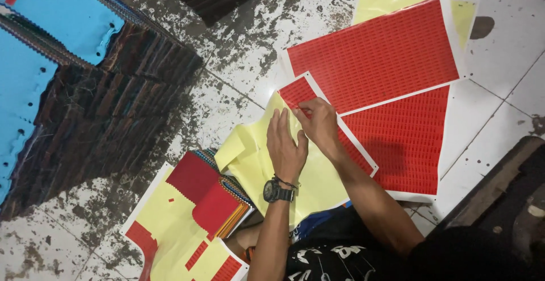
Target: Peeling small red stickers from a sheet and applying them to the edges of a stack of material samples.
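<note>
left forearm bare from elbow to hand, no sleeve in view. left wrist carries a black wristwatch (277, 191) with a round dark face, thick case and black strap; just beyond it, toward the left hand (285, 145), sits a thin dark cord bracelet (285, 181). right forearm likewise bare, no watch, band or ring seen on the right hand (319, 123). torso covered by a black shirt (332, 261) with a white printed graphic across the front; print partly cut off by the lower edge of view. a patch of blue cloth (318, 219) shows near the lap, garment type cannot be told. no gloves on either hand.
</note>
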